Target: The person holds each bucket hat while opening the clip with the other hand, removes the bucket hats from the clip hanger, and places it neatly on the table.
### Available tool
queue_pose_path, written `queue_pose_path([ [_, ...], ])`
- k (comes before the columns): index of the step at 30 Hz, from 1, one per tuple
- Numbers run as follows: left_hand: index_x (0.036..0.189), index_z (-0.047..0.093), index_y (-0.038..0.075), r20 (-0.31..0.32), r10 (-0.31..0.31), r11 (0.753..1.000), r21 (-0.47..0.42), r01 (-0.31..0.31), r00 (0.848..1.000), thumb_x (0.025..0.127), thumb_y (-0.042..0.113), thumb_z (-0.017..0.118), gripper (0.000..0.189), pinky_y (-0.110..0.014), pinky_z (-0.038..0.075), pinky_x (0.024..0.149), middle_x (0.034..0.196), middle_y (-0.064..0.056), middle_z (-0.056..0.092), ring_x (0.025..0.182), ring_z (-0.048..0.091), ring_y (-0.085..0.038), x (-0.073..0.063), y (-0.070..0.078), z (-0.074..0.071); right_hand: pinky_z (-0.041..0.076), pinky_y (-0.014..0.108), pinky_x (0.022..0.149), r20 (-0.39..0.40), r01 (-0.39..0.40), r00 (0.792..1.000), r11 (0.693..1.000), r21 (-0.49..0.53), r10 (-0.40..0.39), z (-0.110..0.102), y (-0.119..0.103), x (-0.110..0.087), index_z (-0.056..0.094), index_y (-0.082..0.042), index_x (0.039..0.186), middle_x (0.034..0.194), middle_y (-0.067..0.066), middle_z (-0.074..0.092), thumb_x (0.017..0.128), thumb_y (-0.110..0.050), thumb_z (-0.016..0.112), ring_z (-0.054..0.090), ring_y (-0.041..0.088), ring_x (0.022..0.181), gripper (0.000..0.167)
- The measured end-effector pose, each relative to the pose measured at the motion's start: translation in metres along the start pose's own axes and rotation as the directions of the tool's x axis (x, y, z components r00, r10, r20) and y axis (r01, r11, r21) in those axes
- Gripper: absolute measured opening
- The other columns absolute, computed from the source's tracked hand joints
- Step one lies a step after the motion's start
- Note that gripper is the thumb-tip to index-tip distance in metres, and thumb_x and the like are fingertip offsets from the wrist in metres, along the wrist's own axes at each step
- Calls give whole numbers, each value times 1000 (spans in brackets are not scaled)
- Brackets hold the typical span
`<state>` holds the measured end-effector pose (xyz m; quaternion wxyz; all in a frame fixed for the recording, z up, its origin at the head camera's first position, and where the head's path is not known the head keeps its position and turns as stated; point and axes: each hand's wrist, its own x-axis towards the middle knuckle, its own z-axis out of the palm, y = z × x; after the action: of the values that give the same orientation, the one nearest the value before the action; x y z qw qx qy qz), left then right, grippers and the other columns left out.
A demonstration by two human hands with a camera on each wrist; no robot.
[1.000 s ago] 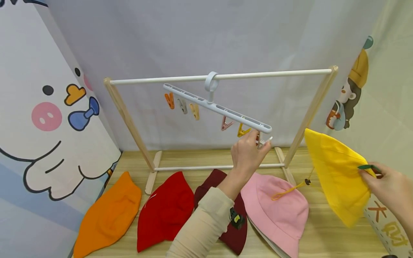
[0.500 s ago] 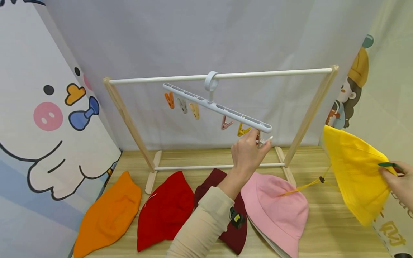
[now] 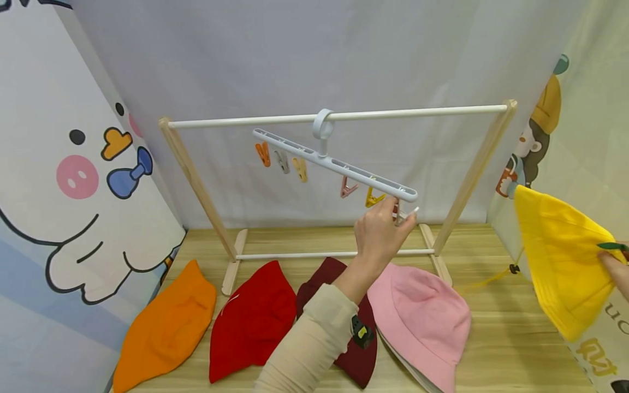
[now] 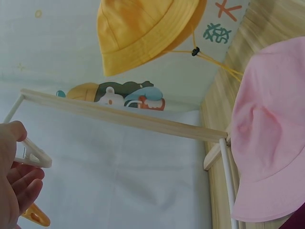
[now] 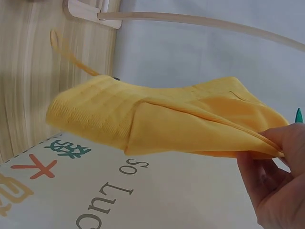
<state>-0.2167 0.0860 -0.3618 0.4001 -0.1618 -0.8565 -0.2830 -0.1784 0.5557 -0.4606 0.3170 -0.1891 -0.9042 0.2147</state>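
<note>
At the right end of the pale blue clip hanger, my left hand pinches a white clothespin between thumb and fingers. A yellow clothespin hangs just beside it. Far to the right, my right hand grips a yellow bucket hat by its crown, where a green leaf-shaped piece sticks out. In the right wrist view the hat's fabric is folded flat between thumb and fingers. The hat's cord dangles from the brim. Part of the right hand lies outside the head view.
The hanger hooks over a white-barred wooden rack. Orange, grey and other clothespins hang from it. An orange hat, a red hat, a maroon hat and a pink hat lie on the wooden table.
My right hand has moved right, carrying the yellow hat away from the hanger, and its cord has come off the pink hat. My left hand stays at the white clothespin.
</note>
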Motion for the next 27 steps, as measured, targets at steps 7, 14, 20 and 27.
queue_pose_path([
  [7,74,57,17,-2,0,1000,0,0,1000,73,35,71,23,-19,36,43,71,10,64,51,54,-6,-1,-1,0,24,3,51,30,15,999,1000,-2,-15,3,6,-2,55,9,111,86,19,52,89,-8,55,19,-22,62,28],
  [14,73,58,16,-10,-4,1000,-12,4,1000,71,33,73,23,-21,36,42,70,9,63,50,53,-7,-1,-1,-1,23,1,50,-64,165,985,985,51,-161,13,10,-13,61,13,92,76,19,59,81,3,61,20,-27,63,15],
  [20,74,57,17,-5,-7,1000,-7,7,1000,73,36,70,23,-21,37,43,70,10,63,50,54,-6,-2,-2,-1,35,21,33,87,79,992,984,157,-94,14,10,-21,65,-14,88,67,-17,50,87,-8,56,38,-8,40,11],
  [27,74,57,18,-1,-7,1000,2,7,1000,73,37,70,23,-21,37,43,71,11,62,51,54,-6,-2,-2,-1,40,25,34,189,75,978,993,90,-91,61,83,-13,61,-18,99,78,1,60,91,-17,52,47,0,46,12],
])
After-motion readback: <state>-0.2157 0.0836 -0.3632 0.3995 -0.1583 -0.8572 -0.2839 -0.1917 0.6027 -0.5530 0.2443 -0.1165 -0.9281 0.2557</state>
